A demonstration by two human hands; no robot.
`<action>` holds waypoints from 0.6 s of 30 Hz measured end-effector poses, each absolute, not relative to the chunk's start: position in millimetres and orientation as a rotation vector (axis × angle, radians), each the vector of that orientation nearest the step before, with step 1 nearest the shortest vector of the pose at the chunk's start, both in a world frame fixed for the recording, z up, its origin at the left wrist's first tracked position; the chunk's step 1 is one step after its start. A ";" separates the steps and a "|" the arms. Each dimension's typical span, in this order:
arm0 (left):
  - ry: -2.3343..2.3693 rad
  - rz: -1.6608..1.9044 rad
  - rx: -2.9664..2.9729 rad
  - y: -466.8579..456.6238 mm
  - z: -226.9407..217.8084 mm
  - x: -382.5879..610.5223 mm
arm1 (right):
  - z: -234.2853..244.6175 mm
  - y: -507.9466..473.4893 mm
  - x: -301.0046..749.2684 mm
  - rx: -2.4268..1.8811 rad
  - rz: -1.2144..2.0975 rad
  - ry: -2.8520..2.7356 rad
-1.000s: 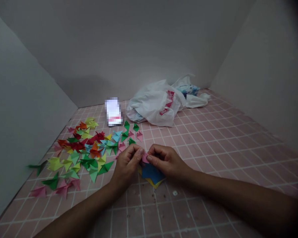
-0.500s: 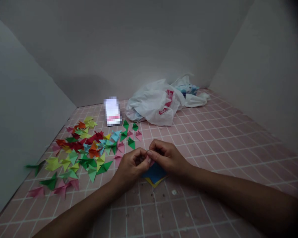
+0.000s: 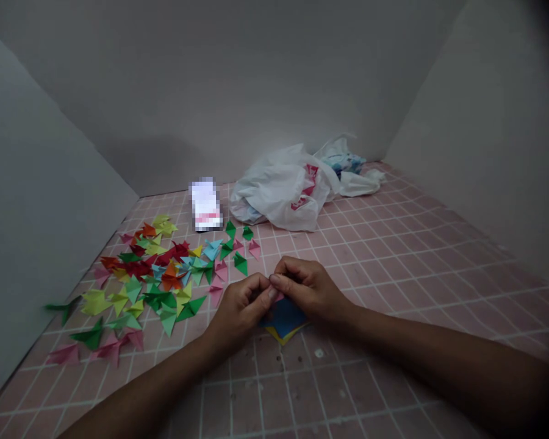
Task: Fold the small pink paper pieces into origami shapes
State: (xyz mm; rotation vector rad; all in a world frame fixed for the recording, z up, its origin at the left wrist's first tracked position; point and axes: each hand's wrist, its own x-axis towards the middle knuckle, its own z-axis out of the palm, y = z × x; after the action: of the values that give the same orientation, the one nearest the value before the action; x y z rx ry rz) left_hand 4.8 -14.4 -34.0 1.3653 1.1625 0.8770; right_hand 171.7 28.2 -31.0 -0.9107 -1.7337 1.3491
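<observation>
My left hand (image 3: 246, 306) and my right hand (image 3: 310, 288) meet in front of me, thumbs and fingers pinched together. Between the fingertips a bit of pink paper (image 3: 280, 297) shows; most of it is hidden by the hands. Just beneath them lies a small stack of square paper sheets (image 3: 283, 320), blue on top with yellow sticking out below. Left of my hands, many folded paper cranes (image 3: 167, 305) in green, yellow, red, orange, pink and light blue are spread over the tiles. A few green and pink cranes (image 3: 240, 263) lie just beyond my left hand.
A phone with a lit, blurred screen (image 3: 205, 204) stands near the back wall. To its right rests a crumpled white plastic bag (image 3: 279, 189) with red print, and behind that another bag (image 3: 343, 161) with blue patterning. Pink tiles (image 3: 416, 274) cover the floor between grey walls.
Both hands stay pinched together over the blue sheets. The fingers have shifted slightly and less of the pink paper shows. The whole view has moved a little.
</observation>
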 end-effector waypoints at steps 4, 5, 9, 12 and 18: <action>1.225 0.970 1.413 -17.8 -35.1 5.9 | -32.8 23.6 171.3 -0.942 1.318 -1.682; 1.220 0.980 1.387 -18.2 -36.0 6.5 | -33.6 22.5 171.2 -0.950 1.278 -1.690; 1.168 0.935 1.259 -18.4 -38.2 9.0 | -35.5 18.3 171.4 -0.959 1.123 -1.751; 1.149 0.932 1.227 -17.8 -35.0 8.8 | -34.6 17.7 171.3 -0.948 1.147 -1.755; 1.099 0.929 1.229 -16.0 -29.9 4.2 | -29.7 27.5 172.4 -0.773 1.496 -1.806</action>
State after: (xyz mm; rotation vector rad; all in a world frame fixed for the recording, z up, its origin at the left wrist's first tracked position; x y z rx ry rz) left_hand 4.2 -16.0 -29.9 1.2294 1.0993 0.9288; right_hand 172.4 27.5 -29.7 -0.7726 -1.8062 1.4955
